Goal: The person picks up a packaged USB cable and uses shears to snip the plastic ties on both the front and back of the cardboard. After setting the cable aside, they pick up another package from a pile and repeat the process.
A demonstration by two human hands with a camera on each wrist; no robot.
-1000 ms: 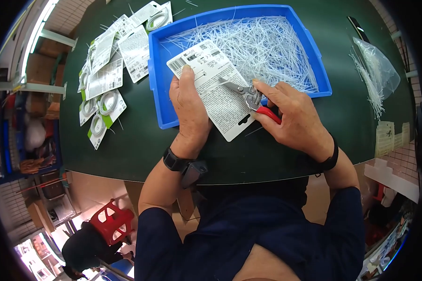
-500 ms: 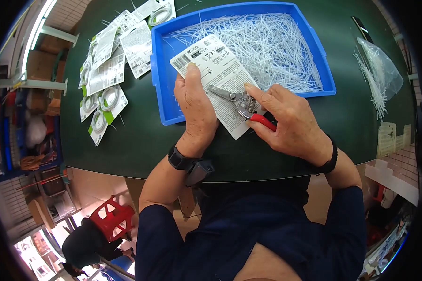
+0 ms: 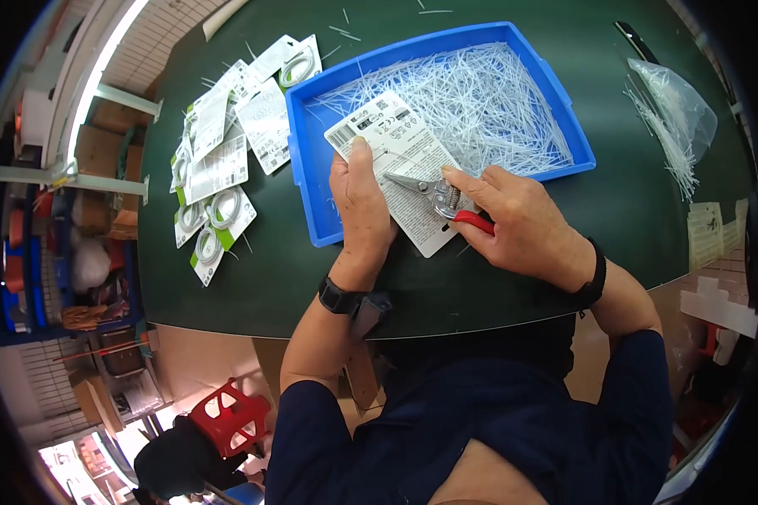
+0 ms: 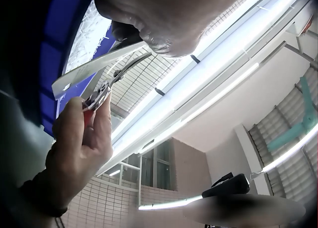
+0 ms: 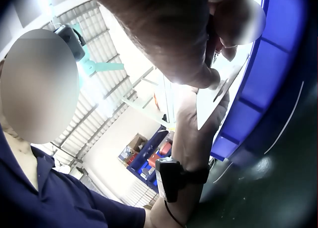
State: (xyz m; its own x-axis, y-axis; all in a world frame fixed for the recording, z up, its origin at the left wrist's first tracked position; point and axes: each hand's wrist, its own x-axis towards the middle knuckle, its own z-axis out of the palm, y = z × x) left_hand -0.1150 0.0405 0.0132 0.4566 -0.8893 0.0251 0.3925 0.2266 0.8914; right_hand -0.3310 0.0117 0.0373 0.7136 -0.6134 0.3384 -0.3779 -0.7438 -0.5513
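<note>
A printed white card [image 3: 419, 220] is tilted over the near edge of the blue tray [image 3: 313, 217]. The left hand [image 3: 364, 202] grips its left side, thumb on the printed face near the barcode. In the right hand [image 3: 522, 220] are red-handled cutters [image 3: 473, 221], their blades lying across the middle of the card. From the left wrist, the cutters [image 4: 102, 96] appear beside the card's face [image 4: 82, 75], held by the right hand [image 4: 82, 143]. The underside of the card is hidden in the head view.
Many thin white strips [image 3: 488, 101] fill the tray. Carded packs with coiled white cables [image 3: 225, 208] are heaped left of it. A clear bag [image 3: 691, 109] with more strips lies at the right on the green table [image 3: 253, 295]. A person in black [image 3: 173, 459] is beside a red stool [image 3: 232, 418].
The head view has shifted, so the whole scene sits somewhat lower and further right. Compared with one second ago, the cutter blades look closer together. Both hands keep their holds.
</note>
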